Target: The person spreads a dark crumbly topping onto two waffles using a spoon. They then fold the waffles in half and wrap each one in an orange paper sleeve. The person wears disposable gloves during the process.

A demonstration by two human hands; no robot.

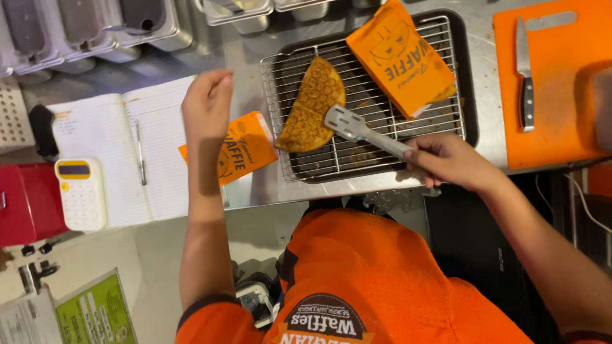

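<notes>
A folded golden waffle lies on a wire rack set in a dark tray. My right hand grips the grey handle of metal tongs, whose slotted tip rests beside the waffle's right edge. My left hand hovers with loosely curled fingers above an orange paper sleeve lying on the steel counter; whether it touches the sleeve I cannot tell. A second orange paper sleeve with a waffle inside lies on the rack's far right.
An open notebook with a pen and a white calculator lie at left. A knife rests on an orange cutting board at right. Metal containers line the back. A red box sits far left.
</notes>
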